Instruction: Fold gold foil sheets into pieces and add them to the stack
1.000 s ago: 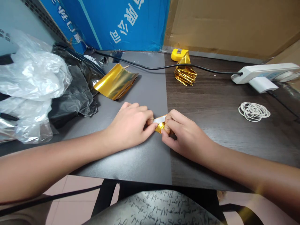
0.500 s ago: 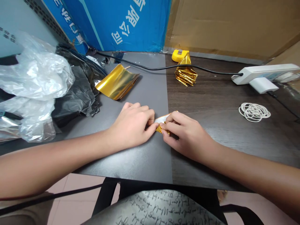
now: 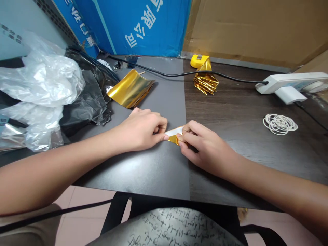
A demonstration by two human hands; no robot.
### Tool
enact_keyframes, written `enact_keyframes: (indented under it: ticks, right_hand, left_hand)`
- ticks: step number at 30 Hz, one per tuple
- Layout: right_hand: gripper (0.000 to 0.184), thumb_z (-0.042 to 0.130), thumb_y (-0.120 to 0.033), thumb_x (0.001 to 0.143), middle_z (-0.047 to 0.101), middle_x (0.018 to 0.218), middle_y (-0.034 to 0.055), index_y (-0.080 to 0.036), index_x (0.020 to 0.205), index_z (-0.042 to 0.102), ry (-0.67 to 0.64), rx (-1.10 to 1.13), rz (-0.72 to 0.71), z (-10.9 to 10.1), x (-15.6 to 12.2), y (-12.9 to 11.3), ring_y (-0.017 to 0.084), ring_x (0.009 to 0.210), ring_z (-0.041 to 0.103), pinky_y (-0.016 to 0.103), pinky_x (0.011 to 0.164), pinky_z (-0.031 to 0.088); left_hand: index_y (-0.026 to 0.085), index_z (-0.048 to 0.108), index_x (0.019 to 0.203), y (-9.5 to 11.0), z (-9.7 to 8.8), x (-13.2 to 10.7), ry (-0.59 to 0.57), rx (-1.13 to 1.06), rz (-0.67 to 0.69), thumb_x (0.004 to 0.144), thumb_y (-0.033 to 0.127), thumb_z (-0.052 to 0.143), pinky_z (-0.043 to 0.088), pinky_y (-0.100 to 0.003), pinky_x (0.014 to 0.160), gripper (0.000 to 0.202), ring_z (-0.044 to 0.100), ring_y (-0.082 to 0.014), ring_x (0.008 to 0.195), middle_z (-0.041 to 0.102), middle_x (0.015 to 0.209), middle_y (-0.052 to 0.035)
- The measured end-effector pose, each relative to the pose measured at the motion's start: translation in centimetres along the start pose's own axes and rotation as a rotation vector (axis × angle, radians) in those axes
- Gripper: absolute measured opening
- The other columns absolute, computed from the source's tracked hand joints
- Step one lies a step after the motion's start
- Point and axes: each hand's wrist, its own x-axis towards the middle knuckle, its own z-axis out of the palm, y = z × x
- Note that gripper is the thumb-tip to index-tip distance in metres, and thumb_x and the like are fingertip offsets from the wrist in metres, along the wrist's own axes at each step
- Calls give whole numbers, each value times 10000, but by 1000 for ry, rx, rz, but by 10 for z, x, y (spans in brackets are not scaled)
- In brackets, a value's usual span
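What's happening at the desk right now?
A person is pinching a small piece of gold foil paper between both hands on the desk: the left hand holds one end, the right hand the other. Its white underside shows. Farther back lie a curled stack of gold sheets and a pile of folded gold pieces. White rubber bands sit to the right.

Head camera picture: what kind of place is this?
Probably a small craft or packing desk: gold foil sheets, a stack of folded gold pieces, rubber bands and cardboard boxes surround the hands.
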Motion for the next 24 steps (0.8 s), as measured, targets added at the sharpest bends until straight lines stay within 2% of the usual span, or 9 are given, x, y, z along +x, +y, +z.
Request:
enact_keyframes:
  ticks: [3,5,8,10,16,20,24]
  right_hand:
    - [205,502,-123,943,536,837,58,-165,775,611,-9,21,6,0,0,1,157,727,520,310,683,480]
    - [208,500,-130,948,541,841,60,-164,774,610,-20,26,9,-1,0,1,155,729,528,306,684,483]
    - [196,505,-127,948,551,849,61,-159,798,627,-25,41,14,-1,0,1,154,738,543,300,692,484]
    - [173,517,-123,943,560,865,63,-154,824,640,-24,65,14,-2,-1,2,153,753,553,297,703,486]
    - [139,525,-110,907,565,887,60,-163,850,640,-51,147,-4,-6,-1,7,154,793,560,294,725,486]
    - [175,522,-93,899,579,906,68,-162,915,683,-83,203,-14,-11,-1,12,154,808,566,283,729,489]
    - [205,514,-102,912,589,946,82,-151,967,706,-120,237,-14,-14,-2,16,155,825,588,282,739,503]
  left_hand:
    - [202,642,764,-6,-5,1,-21,-57,52,839,313,702,293,-315,735,147,558,-155,756,619,737,26]
    - [209,665,853,-10,-7,2,-7,-131,189,846,268,693,335,-302,754,65,581,-150,803,638,815,19]
    - [225,708,1029,-13,-7,3,8,-186,438,870,299,719,390,-302,841,175,591,-170,928,658,969,-21]
    - [238,735,1057,-13,-5,3,19,-155,539,873,361,742,399,-312,885,221,584,-188,973,675,1036,-42]
    - [264,764,989,-14,4,4,50,-11,591,937,427,668,397,-334,892,197,602,-202,997,718,1111,-48]
    - [247,756,1047,-16,6,5,139,-2,607,971,416,619,419,-326,886,230,607,-198,976,721,1095,-59]
    - [239,763,1004,-19,6,6,191,82,649,991,396,590,409,-321,803,234,599,-181,897,724,1006,-47]
